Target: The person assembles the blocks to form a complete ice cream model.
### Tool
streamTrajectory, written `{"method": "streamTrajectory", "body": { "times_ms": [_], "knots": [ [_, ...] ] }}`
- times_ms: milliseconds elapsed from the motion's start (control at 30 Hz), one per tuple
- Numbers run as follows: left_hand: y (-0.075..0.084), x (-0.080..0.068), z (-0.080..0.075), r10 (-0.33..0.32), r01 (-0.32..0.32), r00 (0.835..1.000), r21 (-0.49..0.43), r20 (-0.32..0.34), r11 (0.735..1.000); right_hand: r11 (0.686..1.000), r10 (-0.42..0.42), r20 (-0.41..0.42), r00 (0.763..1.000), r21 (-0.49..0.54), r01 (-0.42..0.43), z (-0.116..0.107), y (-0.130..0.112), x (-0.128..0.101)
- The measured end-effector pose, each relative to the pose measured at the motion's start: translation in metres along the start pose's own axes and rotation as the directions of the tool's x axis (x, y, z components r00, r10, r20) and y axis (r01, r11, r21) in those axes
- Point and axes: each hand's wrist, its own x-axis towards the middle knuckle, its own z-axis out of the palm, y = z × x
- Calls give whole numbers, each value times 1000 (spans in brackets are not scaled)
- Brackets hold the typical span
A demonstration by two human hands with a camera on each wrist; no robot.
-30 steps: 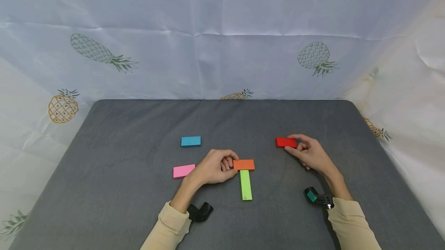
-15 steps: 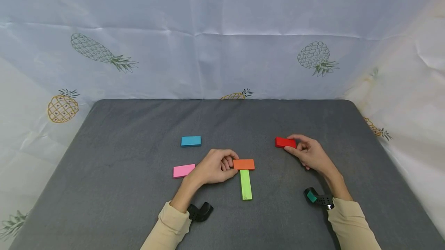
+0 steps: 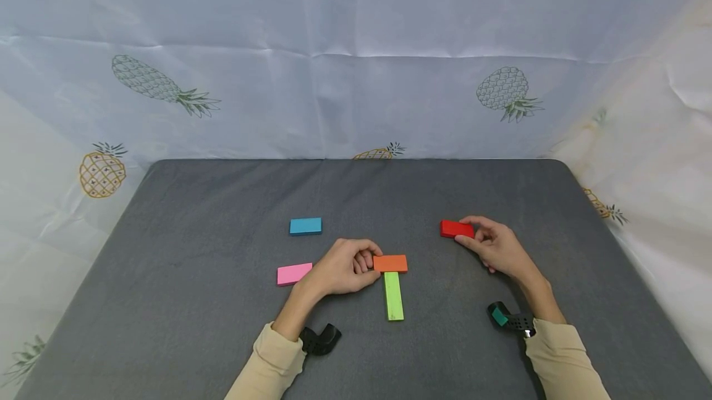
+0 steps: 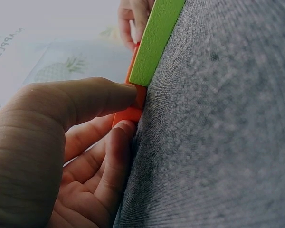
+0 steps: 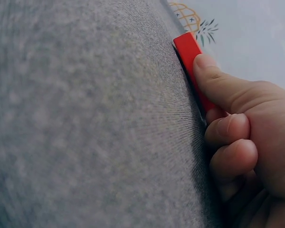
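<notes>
My left hand (image 3: 346, 267) pinches the left end of an orange block (image 3: 391, 263) between thumb and fingers, as the left wrist view also shows. A lime-green block (image 3: 394, 296) lies lengthwise toward me, its far end against the orange block's near side, so the two form a T. On the right, my right hand (image 3: 497, 245) pinches a red block (image 3: 457, 229) by its right end. In the right wrist view the thumb (image 5: 206, 61) lies on the red block's side, close over the grey cloth, and the other fingers are curled under.
A pink block (image 3: 293, 274) lies partly behind my left wrist, and a blue block (image 3: 305, 226) farther back. All are on a grey cloth-covered table (image 3: 222, 301). A white curtain (image 3: 345, 103) with printed pineapples hangs at the back and sides.
</notes>
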Motion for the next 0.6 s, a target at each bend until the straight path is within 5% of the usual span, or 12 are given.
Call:
{"method": "streamTrajectory", "body": {
  "times_ms": [600],
  "knots": [
    [1, 0, -1, -8, 8, 1000, -7, 1, 1000, 993, -66, -16, 998, -98, 64, 3, -6, 2]
  ]
}}
